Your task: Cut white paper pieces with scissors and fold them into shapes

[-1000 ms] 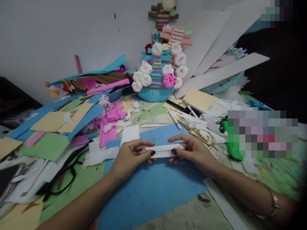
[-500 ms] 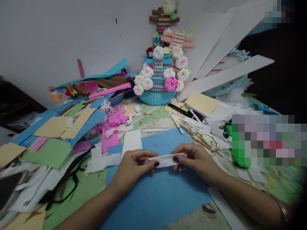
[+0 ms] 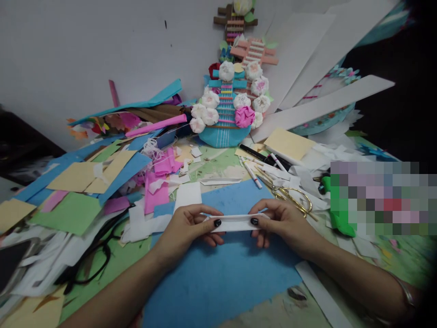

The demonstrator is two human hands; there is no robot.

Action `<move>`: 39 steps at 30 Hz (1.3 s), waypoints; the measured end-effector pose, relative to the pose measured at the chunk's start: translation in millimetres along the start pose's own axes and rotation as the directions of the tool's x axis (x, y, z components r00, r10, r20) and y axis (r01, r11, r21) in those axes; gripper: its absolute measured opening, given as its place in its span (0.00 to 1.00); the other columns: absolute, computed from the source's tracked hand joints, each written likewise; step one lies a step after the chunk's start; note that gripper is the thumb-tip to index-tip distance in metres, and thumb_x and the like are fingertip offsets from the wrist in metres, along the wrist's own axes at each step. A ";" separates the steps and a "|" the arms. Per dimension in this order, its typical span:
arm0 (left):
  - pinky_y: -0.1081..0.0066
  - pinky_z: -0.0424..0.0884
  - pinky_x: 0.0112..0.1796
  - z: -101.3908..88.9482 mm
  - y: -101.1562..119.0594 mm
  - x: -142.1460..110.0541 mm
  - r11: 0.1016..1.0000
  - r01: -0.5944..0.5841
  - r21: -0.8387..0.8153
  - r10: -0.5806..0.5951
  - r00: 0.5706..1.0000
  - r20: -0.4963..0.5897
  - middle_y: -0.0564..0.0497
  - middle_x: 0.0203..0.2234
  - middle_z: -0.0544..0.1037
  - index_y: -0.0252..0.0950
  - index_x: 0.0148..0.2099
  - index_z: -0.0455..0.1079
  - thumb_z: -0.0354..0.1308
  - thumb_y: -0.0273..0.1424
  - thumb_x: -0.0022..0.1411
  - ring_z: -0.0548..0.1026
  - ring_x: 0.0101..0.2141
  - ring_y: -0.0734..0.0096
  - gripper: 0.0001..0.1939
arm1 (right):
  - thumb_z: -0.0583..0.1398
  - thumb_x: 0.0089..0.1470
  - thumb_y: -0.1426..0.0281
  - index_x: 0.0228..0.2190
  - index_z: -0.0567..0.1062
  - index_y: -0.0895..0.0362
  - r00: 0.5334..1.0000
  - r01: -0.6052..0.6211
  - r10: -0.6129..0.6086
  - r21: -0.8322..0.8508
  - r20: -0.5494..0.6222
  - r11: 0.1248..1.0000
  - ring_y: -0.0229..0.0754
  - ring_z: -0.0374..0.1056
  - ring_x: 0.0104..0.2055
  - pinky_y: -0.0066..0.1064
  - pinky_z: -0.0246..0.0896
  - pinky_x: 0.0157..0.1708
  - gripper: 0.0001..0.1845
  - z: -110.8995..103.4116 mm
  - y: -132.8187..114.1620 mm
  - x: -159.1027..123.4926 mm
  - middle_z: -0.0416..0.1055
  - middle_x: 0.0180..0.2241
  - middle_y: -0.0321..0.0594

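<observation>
A narrow folded strip of white paper [image 3: 236, 222] stretches level between my two hands, above a blue sheet [image 3: 221, 282]. My left hand [image 3: 193, 224] pinches its left end, thumb in front and fingers behind. At the right end, my right hand [image 3: 278, 224] grips it the same way. Both thumbs show dark nails on the near face of the strip. Just behind my left hand lies a flat white paper piece [image 3: 188, 195]. Gold-handled scissors [image 3: 296, 200] rest beyond my right hand, and a long white strip [image 3: 322, 291] lies near my right forearm.
Paper guitars [image 3: 225, 136] with paper flowers lean at the wall. Markers [image 3: 252, 154], white scraps and a cream pad [image 3: 289, 145] lie back right. At left are coloured sheets [image 3: 66, 213], black-framed glasses [image 3: 104, 255] and a phone [image 3: 15, 264]. A green object [image 3: 341, 223] sits far right.
Both hands have risen slightly and moved a little apart. The white strip is now straighter and more level, with more of its middle showing between the thumbs.
</observation>
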State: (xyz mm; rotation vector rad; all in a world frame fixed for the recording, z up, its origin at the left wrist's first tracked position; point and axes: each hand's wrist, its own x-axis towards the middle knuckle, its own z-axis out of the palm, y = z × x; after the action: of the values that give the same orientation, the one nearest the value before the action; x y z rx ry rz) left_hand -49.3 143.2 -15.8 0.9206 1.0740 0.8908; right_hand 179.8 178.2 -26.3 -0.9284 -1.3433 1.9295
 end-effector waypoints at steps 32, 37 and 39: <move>0.79 0.66 0.24 4.5 -3.4 1.4 0.957 -0.201 0.210 0.235 0.960 -0.153 0.54 0.18 0.74 0.34 0.25 0.59 0.66 0.30 0.49 0.73 0.21 0.77 0.16 | 0.64 0.50 0.71 0.39 0.76 0.57 0.955 0.248 -0.268 -0.150 -0.131 0.957 0.36 0.74 0.28 0.26 0.71 0.30 0.12 0.7 2.1 -1.2 0.78 0.26 0.39; 0.77 0.67 0.24 5.4 -2.6 2.9 0.980 -0.129 0.152 0.144 0.986 -0.090 0.56 0.20 0.74 0.34 0.34 0.63 0.67 0.28 0.45 0.74 0.21 0.75 0.17 | 0.64 0.49 0.70 0.34 0.78 0.57 0.960 0.237 -0.255 -0.148 -0.115 0.960 0.35 0.74 0.29 0.24 0.69 0.32 0.07 2.2 -1.8 -0.4 0.78 0.27 0.39; 0.77 0.68 0.26 4.6 -1.8 2.6 0.980 -0.077 0.185 0.086 0.996 -0.040 0.54 0.21 0.75 0.31 0.36 0.68 0.67 0.28 0.45 0.74 0.22 0.76 0.16 | 0.65 0.48 0.71 0.33 0.78 0.57 0.956 0.248 -0.264 -0.129 -0.128 0.960 0.34 0.73 0.29 0.23 0.68 0.32 0.07 3.1 -3.4 -0.3 0.77 0.26 0.37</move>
State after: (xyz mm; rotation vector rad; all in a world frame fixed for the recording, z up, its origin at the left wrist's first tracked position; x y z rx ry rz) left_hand -44.0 144.2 -17.4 1.1074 1.1810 0.8954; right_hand 177.7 177.4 -22.3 -0.8801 -1.4212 1.5764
